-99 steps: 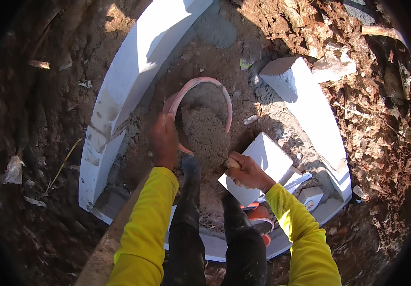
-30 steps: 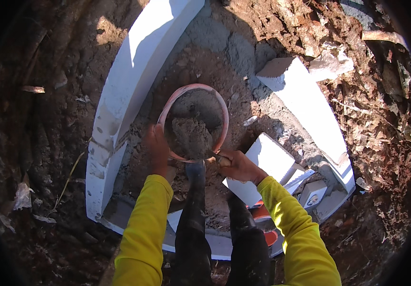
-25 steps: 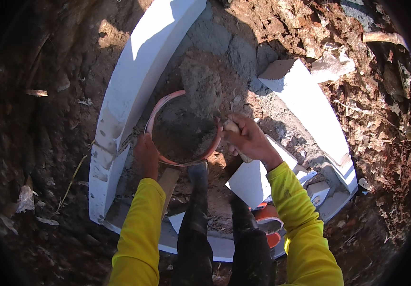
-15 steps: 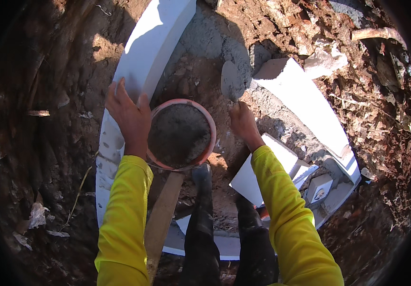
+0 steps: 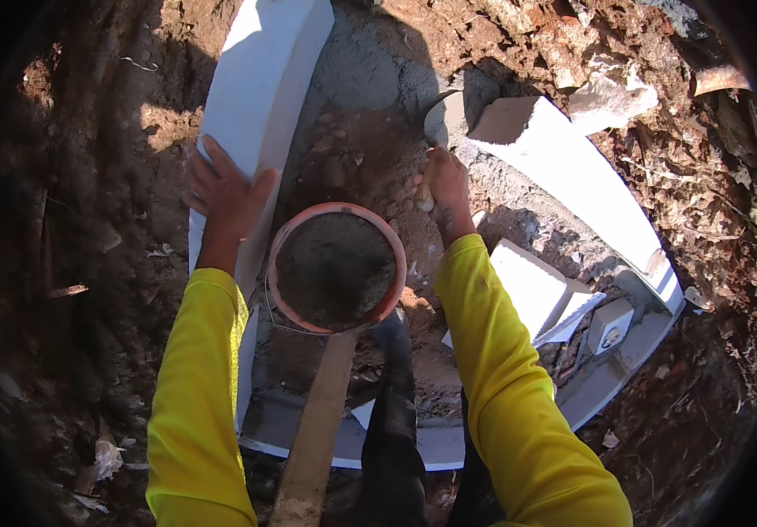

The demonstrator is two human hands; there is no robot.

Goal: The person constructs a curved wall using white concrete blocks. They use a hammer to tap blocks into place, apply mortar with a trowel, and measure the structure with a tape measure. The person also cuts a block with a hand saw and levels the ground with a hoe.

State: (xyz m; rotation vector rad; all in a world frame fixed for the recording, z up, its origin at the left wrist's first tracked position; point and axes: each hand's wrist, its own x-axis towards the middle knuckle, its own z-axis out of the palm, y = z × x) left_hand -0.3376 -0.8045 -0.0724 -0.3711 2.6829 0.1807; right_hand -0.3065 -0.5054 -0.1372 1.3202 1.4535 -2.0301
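My left hand (image 5: 225, 198) lies flat, fingers spread, on the top of a long white block wall (image 5: 260, 88) at the left. My right hand (image 5: 443, 184) is shut on the handle of a trowel (image 5: 445, 119), whose blade carries grey mortar and reaches the end of the white block (image 5: 563, 167) at the right. Between my arms sits a reddish round bucket (image 5: 336, 277) filled with grey mortar. Both sleeves are yellow.
A wooden plank (image 5: 317, 430) runs from the bucket toward the lower edge. Loose white blocks (image 5: 532, 285) lie at the right inside the pit. Red-brown earth walls and rubble (image 5: 659, 105) ring the curved white masonry. My dark trouser legs (image 5: 396, 422) stand below the bucket.
My left hand let go of the bucket and moved up onto the left wall. My right hand scooped mortar with the trowel and carried it up toward the far block.
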